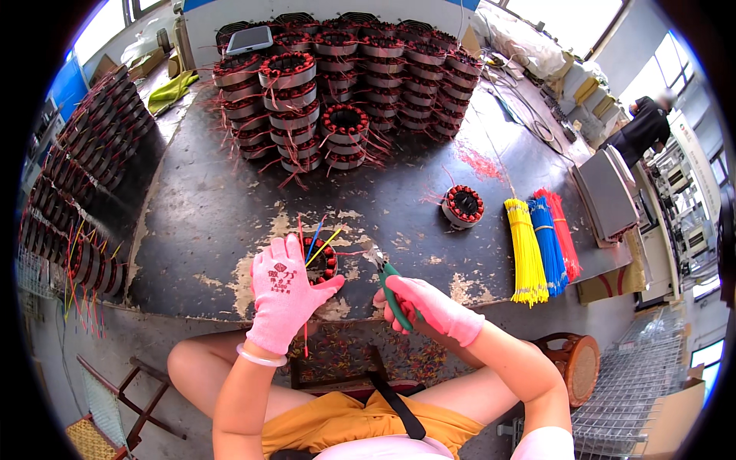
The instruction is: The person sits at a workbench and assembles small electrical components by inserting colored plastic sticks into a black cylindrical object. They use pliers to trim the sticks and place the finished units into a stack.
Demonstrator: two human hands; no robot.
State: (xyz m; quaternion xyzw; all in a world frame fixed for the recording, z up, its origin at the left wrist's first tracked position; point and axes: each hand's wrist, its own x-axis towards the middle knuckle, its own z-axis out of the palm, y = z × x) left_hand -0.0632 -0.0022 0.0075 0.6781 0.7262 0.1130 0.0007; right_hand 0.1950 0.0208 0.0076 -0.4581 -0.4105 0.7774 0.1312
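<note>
My left hand (pixel 282 295), in a pink glove, lies over the left side of a motor stator (pixel 328 267) near the table's front edge and holds it, thumb against its near side. The hand covers part of the stator's ring. A blue wire (pixel 315 236), a yellow wire (pixel 325 247) and red wires stick out of it. My right hand (pixel 433 305), gloved in pink too, is closed round green-handled wire cutters (pixel 390 285). Their metal jaws touch or nearly touch the end of a red wire (pixel 351 253) reaching out from the stator.
A single stator (pixel 463 207) stands farther right, beside bundles of yellow wires (pixel 526 253), blue wires (pixel 546 241) and red wires (pixel 561 234). Tall stacks of stators (pixel 289 107) fill the back, with more racked at left (pixel 92 161). A person (pixel 640 130) stands at far right.
</note>
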